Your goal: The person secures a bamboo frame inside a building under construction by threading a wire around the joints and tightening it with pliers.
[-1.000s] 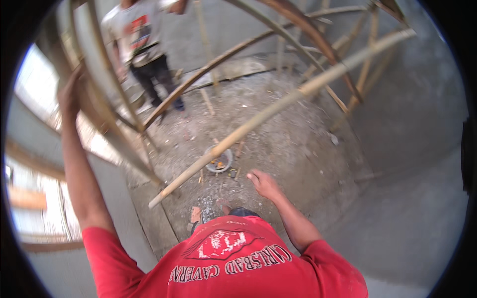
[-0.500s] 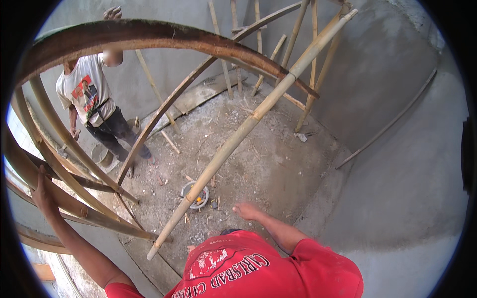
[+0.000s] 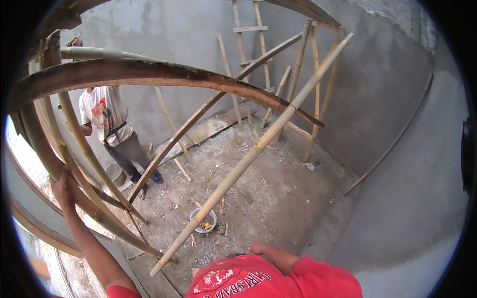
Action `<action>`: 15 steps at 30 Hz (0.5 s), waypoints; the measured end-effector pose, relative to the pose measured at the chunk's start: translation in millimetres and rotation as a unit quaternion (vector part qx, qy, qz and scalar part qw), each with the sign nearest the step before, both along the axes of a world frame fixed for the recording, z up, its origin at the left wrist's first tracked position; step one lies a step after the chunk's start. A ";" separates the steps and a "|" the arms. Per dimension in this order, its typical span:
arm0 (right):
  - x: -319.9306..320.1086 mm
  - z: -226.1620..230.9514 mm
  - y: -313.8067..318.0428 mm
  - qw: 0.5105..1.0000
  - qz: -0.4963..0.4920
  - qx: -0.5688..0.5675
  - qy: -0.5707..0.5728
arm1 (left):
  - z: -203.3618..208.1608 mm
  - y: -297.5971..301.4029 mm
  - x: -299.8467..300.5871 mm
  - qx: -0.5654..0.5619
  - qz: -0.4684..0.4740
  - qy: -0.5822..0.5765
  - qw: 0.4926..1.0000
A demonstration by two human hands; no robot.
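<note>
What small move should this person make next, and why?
Perhaps bring the right hand across to the thick bamboo pole at the left. The left hand is on that pole, while the right is low beside the red shirt, away from it. Using both hands would probably steady the pole better.

A thick, round, brownish-tan bamboo pole (image 3: 91, 206) slants across the view from about nine o'clock, where it stands high, down to seven o'clock, where its lower end shows. It looks unbroken, with a jointed surface. It appears bowed, though perhaps only through the lens; its upper end is hard to make out.
</note>
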State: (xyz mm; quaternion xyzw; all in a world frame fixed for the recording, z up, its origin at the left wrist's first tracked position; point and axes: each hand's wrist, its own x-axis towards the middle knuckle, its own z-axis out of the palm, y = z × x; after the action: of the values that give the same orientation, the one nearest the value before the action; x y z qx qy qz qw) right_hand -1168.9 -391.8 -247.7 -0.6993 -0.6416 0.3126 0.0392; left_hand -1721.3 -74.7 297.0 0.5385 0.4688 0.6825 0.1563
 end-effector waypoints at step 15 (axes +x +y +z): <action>-9.9 14.2 65.3 0.990 0.036 -0.115 -0.075 | 16.2 -20.1 32.7 -0.018 0.003 -0.039 0.999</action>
State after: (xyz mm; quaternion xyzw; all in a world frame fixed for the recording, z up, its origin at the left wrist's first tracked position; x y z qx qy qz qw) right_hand -1178.7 -326.5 -233.5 -0.6972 -0.6270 0.3327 -0.1007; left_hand -1688.6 -94.8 313.2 0.5076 0.4762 0.6945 0.1822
